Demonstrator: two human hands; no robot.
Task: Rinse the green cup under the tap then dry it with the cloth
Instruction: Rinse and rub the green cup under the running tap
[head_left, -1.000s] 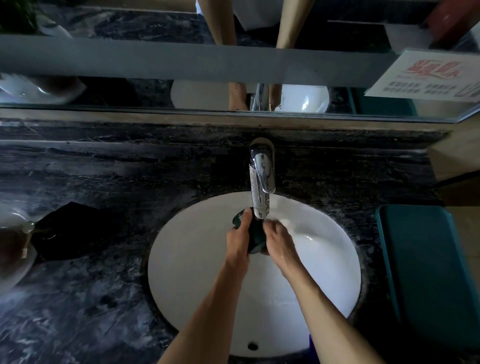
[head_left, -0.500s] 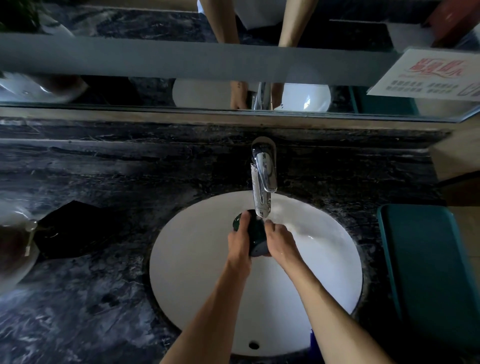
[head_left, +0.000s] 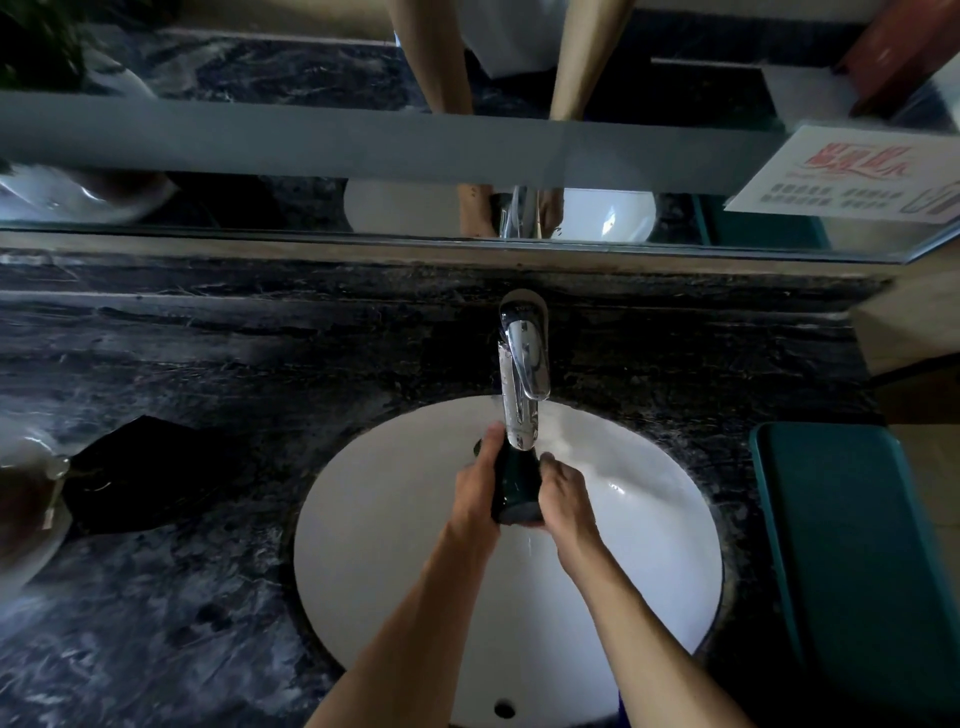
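Both hands, left hand (head_left: 475, 493) and right hand (head_left: 563, 493), clasp the green cup (head_left: 511, 486) under the tap (head_left: 522, 384) above the basin (head_left: 395, 519). Wet grip risks slipping; the dark cloth (head_left: 150, 478) lies well apart on the bench (head_left: 156, 623).

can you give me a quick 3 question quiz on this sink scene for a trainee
1. True or false: both hands grip the green cup.
2. The dark cloth lies: A) in the basin, B) on the counter to the person's left of the basin, C) draped on the tap.
3. Fill in: the cup is held directly under the ____.

Key:
1. True: the left hand and right hand clasp opposite sides.
2. B, beside the white basin.
3. tap
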